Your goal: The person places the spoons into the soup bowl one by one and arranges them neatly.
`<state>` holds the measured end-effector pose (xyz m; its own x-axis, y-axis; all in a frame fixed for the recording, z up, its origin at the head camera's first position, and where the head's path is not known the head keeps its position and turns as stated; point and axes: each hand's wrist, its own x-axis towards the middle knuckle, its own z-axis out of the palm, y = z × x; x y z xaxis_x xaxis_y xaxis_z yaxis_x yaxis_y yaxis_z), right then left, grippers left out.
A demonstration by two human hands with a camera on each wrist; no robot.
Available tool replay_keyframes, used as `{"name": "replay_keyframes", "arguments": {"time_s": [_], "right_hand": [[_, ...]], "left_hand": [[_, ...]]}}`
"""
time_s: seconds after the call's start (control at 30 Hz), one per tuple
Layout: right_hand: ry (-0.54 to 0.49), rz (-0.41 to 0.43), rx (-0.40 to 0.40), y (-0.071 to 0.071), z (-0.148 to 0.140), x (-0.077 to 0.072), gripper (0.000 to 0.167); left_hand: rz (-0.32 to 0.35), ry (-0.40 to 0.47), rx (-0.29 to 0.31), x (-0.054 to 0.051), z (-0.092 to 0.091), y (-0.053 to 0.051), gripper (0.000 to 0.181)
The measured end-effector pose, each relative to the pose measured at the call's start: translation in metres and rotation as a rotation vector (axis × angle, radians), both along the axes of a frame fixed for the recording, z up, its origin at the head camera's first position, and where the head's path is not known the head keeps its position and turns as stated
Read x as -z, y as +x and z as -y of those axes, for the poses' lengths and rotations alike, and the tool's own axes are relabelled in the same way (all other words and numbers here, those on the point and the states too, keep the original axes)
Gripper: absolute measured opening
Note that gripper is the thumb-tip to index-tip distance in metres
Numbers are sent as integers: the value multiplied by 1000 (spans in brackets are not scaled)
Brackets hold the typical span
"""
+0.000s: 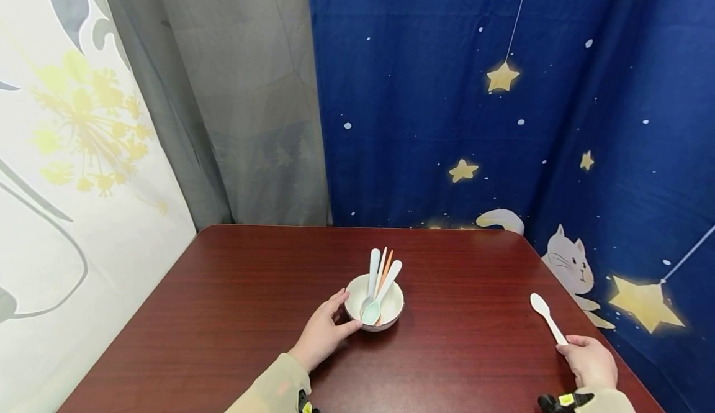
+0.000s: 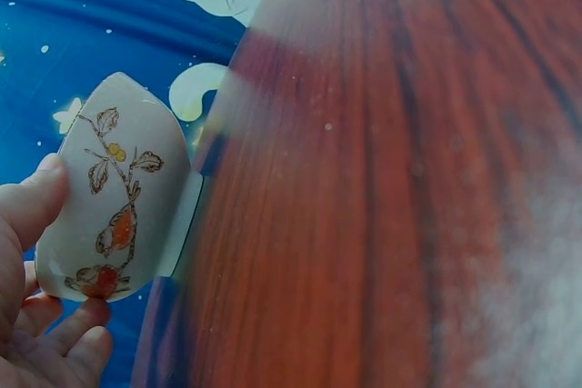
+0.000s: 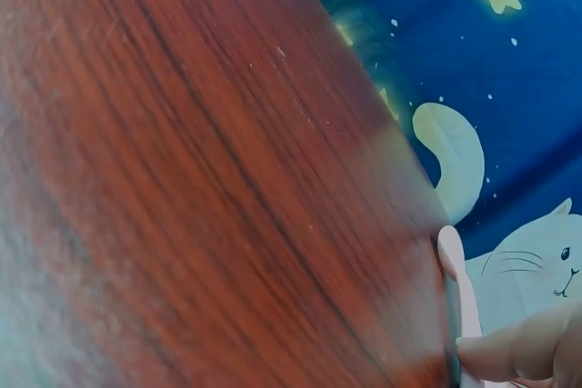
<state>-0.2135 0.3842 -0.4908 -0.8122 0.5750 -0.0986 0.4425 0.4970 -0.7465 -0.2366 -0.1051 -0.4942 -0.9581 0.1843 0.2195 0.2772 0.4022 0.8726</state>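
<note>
A small bowl [image 1: 394, 305], pale inside, stands near the middle of the table. My left hand [image 1: 324, 332] grips its left side, thumb at the near rim and fingers at the far side. In the left wrist view, a plant drawing in brown, orange and yellow decorates the bowl's outer wall [image 2: 150, 193]. Inside lean a pale blue spoon [image 1: 373, 270], a mint spoon [image 1: 386, 286], a thin white utensil [image 1: 382, 264] and an orange one [image 1: 387, 264], their lower ends partly hidden. At the right, my right hand [image 1: 593, 363] pinches a white spoon [image 1: 546, 315] by its handle, bowl end pointing away.
The dark red wooden table [image 1: 251, 295] has rounded far corners. Its right edge runs close beside my right hand. Behind it hang a grey curtain [image 1: 251, 102] and a blue curtain [image 1: 413, 121] with stars and a white cat.
</note>
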Motion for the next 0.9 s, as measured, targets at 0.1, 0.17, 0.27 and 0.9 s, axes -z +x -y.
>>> {"name": "replay_keyframes", "arguments": {"time_s": [0.1, 0.17, 0.27, 0.9], "right_hand": [[5, 7, -3, 0, 0, 0, 39], [11, 11, -2, 0, -1, 0, 38], [19, 14, -5, 1, -1, 0, 38], [-27, 37, -13, 5, 1, -5, 35]], "left_hand": [[-2, -7, -2, 0, 0, 0, 70], [-9, -17, -2, -1, 0, 0, 70], [-11, -25, -7, -1, 0, 0, 69], [-2, 3, -7, -1, -1, 0, 69]]}}
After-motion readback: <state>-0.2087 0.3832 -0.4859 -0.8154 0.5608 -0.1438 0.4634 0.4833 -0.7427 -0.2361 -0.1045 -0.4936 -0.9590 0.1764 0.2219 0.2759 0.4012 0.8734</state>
